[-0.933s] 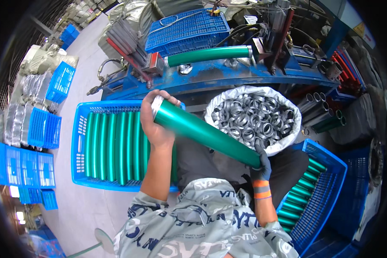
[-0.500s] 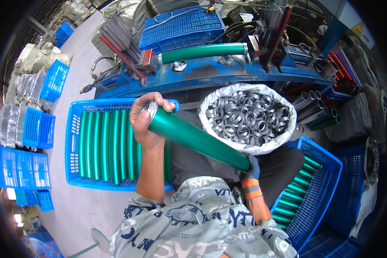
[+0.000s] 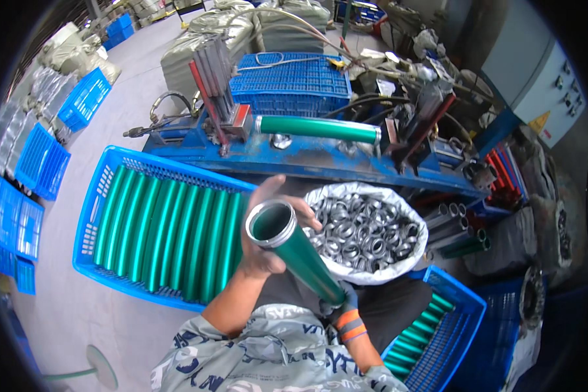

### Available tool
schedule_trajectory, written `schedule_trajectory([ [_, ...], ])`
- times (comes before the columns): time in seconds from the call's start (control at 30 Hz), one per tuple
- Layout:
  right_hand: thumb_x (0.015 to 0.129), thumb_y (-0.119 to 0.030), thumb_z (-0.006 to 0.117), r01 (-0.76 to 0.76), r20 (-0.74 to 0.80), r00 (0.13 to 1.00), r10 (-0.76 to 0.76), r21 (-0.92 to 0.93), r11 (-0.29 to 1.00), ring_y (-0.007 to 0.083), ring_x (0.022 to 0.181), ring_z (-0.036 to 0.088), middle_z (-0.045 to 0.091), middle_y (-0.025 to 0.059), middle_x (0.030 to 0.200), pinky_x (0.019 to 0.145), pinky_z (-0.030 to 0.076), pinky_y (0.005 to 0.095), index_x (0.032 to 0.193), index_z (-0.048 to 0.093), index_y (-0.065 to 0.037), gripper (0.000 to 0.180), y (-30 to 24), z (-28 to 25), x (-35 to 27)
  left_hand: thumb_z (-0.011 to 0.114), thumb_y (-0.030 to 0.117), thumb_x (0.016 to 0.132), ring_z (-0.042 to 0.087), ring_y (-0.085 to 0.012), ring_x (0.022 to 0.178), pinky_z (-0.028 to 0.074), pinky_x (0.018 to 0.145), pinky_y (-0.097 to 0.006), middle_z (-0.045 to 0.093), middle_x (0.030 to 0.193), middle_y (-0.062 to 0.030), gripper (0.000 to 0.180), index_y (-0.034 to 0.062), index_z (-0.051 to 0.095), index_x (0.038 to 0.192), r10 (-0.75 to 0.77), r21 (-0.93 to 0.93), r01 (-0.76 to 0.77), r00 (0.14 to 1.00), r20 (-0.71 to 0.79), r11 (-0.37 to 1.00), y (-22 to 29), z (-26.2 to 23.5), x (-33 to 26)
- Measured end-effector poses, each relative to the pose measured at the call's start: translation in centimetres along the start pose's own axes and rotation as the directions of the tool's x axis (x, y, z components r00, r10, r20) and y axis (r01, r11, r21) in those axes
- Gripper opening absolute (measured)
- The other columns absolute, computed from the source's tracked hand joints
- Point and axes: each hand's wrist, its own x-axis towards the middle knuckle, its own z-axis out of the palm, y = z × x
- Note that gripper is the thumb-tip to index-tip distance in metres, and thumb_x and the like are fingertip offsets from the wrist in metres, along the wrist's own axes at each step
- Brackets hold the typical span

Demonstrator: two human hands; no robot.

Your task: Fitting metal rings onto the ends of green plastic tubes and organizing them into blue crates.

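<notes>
A green metallic tube [image 3: 304, 266] slants across in front of me, its upper end facing up. A silver threaded ring [image 3: 272, 223] sits at that end, and the dark hollow inside shows. My left hand [image 3: 258, 251] is bare and beside the ringed end, with its fingers stretched apart behind the tube and the thumb near its side. My right hand [image 3: 345, 302], in a dark glove with an orange and grey cuff, is closed round the lower end. Just beyond the tube stands a white sack [image 3: 408, 269] full of loose silver rings [image 3: 366, 228].
A blue crate [image 3: 88, 245] of green tubes stands at left, another blue crate [image 3: 467, 320] at right. Ahead, a blue machine bench [image 3: 300, 160] holds a green tube [image 3: 320, 129] between two clamps. Bare and green tubes [image 3: 454, 225] lie right of the sack.
The tube's upper end has swung toward me and now shows its ringed opening. My left hand's fingers have spread from their grip on that end. The view has shifted upward.
</notes>
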Motion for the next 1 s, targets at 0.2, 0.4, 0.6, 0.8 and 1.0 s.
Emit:
schedule_trajectory([
  [0.2, 0.100, -0.091, 0.046, -0.147, 0.114, 0.979, 0.167, -0.163, 0.976, 0.0342, 0.073, 0.077, 0.081, 0.0249, 0.113, 0.052, 0.056, 0.0362, 0.143, 0.073, -0.004, 0.101, -3.3, 5.1, -3.2, 0.090, 0.014, 0.083, 0.071, -0.0304, 0.129, 0.053, 0.114, -0.046, 0.072, 0.140, -0.0242, 0.100, 0.0002, 0.039, 0.167, -0.453, 0.299, 0.420, 0.890, 0.046, 0.857, -0.9, -4.9, -5.5],
  [0.4, 0.108, -0.088, 0.040, 0.838, 0.839, 0.543, -0.020, -0.540, 0.075, 0.0341, 0.123, 0.076, 0.074, 0.0188, 0.148, 0.097, 0.065, 0.0404, 0.169, 0.053, -0.006, 0.103, -10.9, 18.3, -2.7, 0.079, 0.026, 0.105, 0.073, -0.0359, 0.129, 0.058, 0.113, -0.053, 0.073, 0.140, -0.0214, 0.057, -0.0024, 0.059, 0.150, -0.174, 0.188, 0.231, 0.945, -0.277, 0.954, 2.6, -10.7, -5.6],
  [0.6, 0.116, -0.047, 0.065, 0.809, 0.785, 0.419, -0.456, -0.551, -0.206, 0.0305, 0.144, 0.063, 0.063, 0.0171, 0.162, 0.122, 0.049, 0.0430, 0.167, 0.056, -0.003, 0.068, -23.6, 29.9, 8.2, 0.077, 0.023, 0.110, 0.072, -0.0327, 0.136, 0.063, 0.108, -0.056, 0.070, 0.153, -0.0188, 0.047, 0.0062, 0.061, 0.151, -0.155, 0.087, 0.234, 0.835, -0.527, 0.968, 5.2, -14.4, -2.9],
  [0.8, 0.086, -0.054, 0.089, -0.210, 0.865, 0.303, -0.401, -0.349, -0.913, 0.0451, 0.165, 0.041, 0.044, 0.0186, 0.180, 0.134, 0.031, 0.0593, 0.177, 0.041, -0.019, 0.109, -29.3, 39.4, 13.7, 0.086, 0.020, 0.105, 0.074, -0.0272, 0.127, 0.065, 0.105, -0.054, 0.072, 0.138, -0.0097, 0.049, 0.0096, 0.059, 0.145, -0.093, 0.099, 0.181, 0.816, -0.571, 0.979, 7.0, -15.9, -3.3],
  [1.0, 0.079, -0.044, 0.093, -0.201, 0.915, 0.192, -0.354, -0.317, -0.927, 0.0439, 0.131, 0.071, 0.077, 0.0213, 0.139, 0.113, 0.055, 0.0559, 0.155, 0.064, -0.012, 0.087, -34.6, 39.3, 14.2, 0.078, 0.025, 0.112, 0.070, -0.0306, 0.132, 0.060, 0.112, -0.062, 0.068, 0.141, -0.0099, 0.045, 0.0077, 0.056, 0.146, -0.153, -0.068, 0.145, 0.742, -0.653, 0.987, 5.4, -17.4, -2.6],
])
